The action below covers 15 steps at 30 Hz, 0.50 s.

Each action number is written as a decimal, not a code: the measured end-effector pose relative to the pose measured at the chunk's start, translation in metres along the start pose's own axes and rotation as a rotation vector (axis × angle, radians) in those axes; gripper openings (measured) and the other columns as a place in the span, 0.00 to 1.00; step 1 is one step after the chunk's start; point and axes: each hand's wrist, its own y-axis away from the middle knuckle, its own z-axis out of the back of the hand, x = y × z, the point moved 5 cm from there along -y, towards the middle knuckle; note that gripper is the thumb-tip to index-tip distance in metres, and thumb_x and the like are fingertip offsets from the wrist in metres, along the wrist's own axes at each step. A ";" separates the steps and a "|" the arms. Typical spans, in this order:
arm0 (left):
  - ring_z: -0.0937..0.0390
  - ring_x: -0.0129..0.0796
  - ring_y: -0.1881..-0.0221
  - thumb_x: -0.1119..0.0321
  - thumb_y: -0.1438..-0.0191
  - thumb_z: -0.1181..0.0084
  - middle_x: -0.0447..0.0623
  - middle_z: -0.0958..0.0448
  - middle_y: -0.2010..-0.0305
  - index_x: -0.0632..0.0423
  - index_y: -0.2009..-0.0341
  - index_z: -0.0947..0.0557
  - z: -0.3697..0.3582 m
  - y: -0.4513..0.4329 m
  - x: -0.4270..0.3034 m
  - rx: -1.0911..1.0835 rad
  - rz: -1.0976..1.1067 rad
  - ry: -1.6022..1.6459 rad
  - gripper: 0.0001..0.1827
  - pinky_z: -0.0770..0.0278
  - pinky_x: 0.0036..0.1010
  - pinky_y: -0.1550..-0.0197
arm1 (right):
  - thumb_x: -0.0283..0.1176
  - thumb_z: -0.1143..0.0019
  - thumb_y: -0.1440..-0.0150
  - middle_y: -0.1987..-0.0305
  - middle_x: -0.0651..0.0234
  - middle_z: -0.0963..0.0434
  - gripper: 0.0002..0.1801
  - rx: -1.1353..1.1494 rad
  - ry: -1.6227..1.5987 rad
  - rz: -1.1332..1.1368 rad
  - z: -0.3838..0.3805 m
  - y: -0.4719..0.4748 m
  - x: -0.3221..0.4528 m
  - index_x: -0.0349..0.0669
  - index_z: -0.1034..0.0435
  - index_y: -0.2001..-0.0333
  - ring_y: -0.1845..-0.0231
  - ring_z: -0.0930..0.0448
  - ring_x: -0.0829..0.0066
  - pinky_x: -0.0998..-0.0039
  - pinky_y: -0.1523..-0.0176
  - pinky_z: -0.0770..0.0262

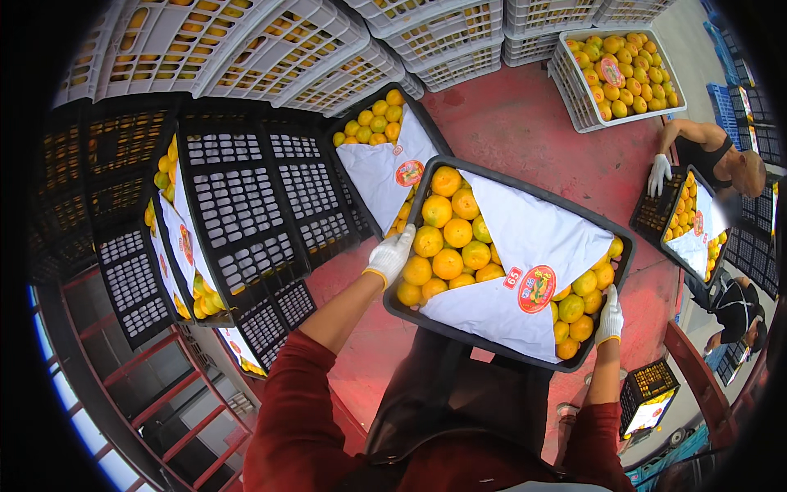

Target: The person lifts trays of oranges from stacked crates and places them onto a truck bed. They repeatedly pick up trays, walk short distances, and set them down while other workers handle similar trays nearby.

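Held level in front of me is a black plastic crate (626, 258) full of orange and green-tinged citrus fruit (447, 263), partly covered by white paper (541, 224) with a round red label. My left hand (391, 257), in a white knit glove, grips the crate's left rim. On the right rim is my right hand (610, 317), gloved the same way, its thumb lying over the edge. The fingers of both hands are partly hidden by the crate. Just beyond the left rim sits another black crate (433, 132) of fruit with white paper over it.
Stacked black crates (237, 203) rise at the left, with white crates (295, 55) of fruit behind. A white crate (569, 92) stands on the red floor (492, 117). At right, a co-worker (707, 147) touches a black crate (652, 215); another person (738, 307) is lower down.
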 end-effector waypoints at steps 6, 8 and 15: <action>0.27 0.60 0.52 0.38 0.38 0.74 0.65 0.23 0.56 0.55 0.54 0.23 -0.095 0.013 -0.033 0.103 -0.052 -0.052 0.35 0.32 0.44 0.48 | 0.57 0.57 0.41 0.49 0.62 0.26 0.34 -0.095 -0.200 -0.135 0.096 -0.028 -0.059 0.37 0.30 0.47 0.51 0.27 0.69 0.67 0.47 0.31; 0.28 0.60 0.51 0.39 0.38 0.72 0.66 0.24 0.56 0.55 0.53 0.24 -0.109 0.014 -0.056 0.069 -0.095 -0.062 0.34 0.32 0.44 0.48 | 0.58 0.56 0.41 0.47 0.62 0.26 0.35 -0.029 -0.115 -0.135 0.112 -0.034 -0.071 0.38 0.32 0.44 0.49 0.27 0.68 0.68 0.47 0.31; 0.30 0.56 0.45 0.39 0.39 0.67 0.66 0.27 0.46 0.62 0.47 0.25 -0.143 0.011 -0.135 0.001 -0.012 -0.068 0.38 0.35 0.36 0.44 | 0.62 0.65 0.41 0.42 0.43 0.30 0.42 0.005 0.170 -0.007 0.153 -0.068 -0.092 0.32 0.35 0.43 0.40 0.31 0.48 0.64 0.39 0.37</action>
